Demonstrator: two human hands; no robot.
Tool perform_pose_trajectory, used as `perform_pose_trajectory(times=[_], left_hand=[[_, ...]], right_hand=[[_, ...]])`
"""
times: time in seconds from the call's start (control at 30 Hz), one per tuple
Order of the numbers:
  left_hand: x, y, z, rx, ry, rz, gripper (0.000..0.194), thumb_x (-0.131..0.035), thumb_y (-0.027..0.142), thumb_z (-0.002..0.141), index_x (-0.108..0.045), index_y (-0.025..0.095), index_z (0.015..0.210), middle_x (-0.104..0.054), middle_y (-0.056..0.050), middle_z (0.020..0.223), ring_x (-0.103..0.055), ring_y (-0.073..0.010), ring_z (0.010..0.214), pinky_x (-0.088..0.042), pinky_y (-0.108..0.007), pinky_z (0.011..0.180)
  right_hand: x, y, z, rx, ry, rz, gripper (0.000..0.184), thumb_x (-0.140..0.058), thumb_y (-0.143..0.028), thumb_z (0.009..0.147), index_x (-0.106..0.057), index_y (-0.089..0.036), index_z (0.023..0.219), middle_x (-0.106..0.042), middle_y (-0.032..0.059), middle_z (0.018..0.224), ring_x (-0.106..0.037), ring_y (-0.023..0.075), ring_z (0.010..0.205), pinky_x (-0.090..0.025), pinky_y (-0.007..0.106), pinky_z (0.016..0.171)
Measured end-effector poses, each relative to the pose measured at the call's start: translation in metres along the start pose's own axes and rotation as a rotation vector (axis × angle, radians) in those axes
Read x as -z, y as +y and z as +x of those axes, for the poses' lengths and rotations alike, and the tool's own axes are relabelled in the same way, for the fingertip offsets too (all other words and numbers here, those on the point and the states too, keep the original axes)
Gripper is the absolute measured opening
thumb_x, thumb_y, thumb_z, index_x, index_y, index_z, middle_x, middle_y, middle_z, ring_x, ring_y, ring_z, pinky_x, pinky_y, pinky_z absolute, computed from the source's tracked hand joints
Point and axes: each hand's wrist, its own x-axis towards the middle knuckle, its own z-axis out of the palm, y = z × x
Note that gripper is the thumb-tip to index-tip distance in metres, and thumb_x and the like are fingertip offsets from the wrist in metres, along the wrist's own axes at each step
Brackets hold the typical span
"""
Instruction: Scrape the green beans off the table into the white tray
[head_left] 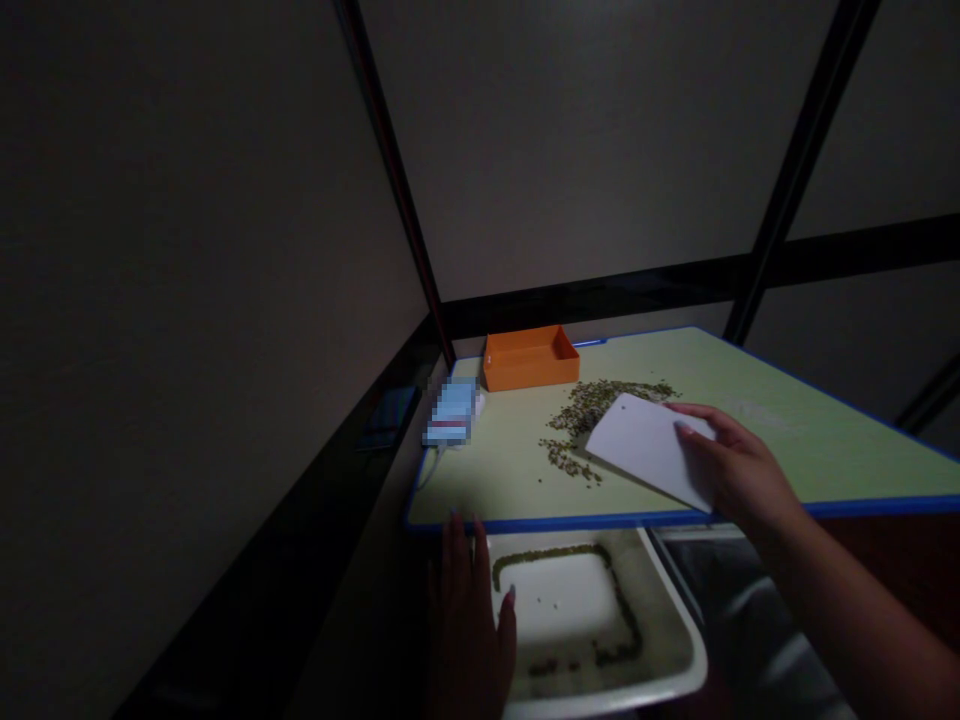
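My right hand grips a white flat card and rests its lower edge on the pale green table, beside a scatter of small green-brown seeds. My left hand holds the left rim of a white tray kept below the table's blue front edge. Seeds lie in a ring along the tray's floor. The left fingers are together against the rim.
An orange open box stands at the table's back left. A blurred light-blue object with a white cable lies at the left edge. Dark frame bars and grey walls close in behind and to the left.
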Motion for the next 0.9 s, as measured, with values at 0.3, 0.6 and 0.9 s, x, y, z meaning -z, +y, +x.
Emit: perform_pose_trajectory(times=[0.3, 0.6, 0.9], left_hand=[[-0.007, -0.012, -0.005, -0.02, 0.023, -0.002, 0.073, -0.043, 0.023, 0.084, -0.007, 0.03, 0.147, -0.018, -0.011, 0.159, -0.017, -0.0268, 0.147, -0.044, -0.051, 0.106], [-0.007, -0.012, -0.014, 0.086, 0.006, 0.028, 0.081, -0.048, 0.028, 0.082, 0.0, 0.028, 0.147, 0.005, -0.011, 0.161, -0.009, -0.0341, 0.147, -0.039, -0.06, 0.108], [-0.014, -0.003, -0.01, 0.075, 0.093, 0.061, 0.083, -0.047, 0.022, 0.081, 0.002, 0.028, 0.147, 0.006, -0.01, 0.161, -0.009, -0.0351, 0.148, -0.038, -0.062, 0.108]], right_hand=[[0.003, 0.004, 0.002, 0.071, -0.022, -0.049, 0.04, -0.077, -0.042, 0.06, -0.067, -0.024, 0.095, -0.068, 0.0045, 0.071, -0.059, 0.0172, 0.05, -0.043, 0.027, 0.042], [0.003, -0.002, -0.003, -0.004, 0.003, -0.077, 0.037, -0.077, -0.043, 0.059, -0.068, -0.029, 0.091, -0.072, 0.0074, 0.081, -0.061, 0.0204, 0.05, -0.045, 0.031, 0.04], [0.003, 0.0, -0.002, -0.034, 0.021, -0.06, 0.034, -0.077, -0.039, 0.059, -0.068, -0.03, 0.089, -0.069, 0.0055, 0.074, -0.06, 0.0208, 0.05, -0.046, 0.032, 0.041]])
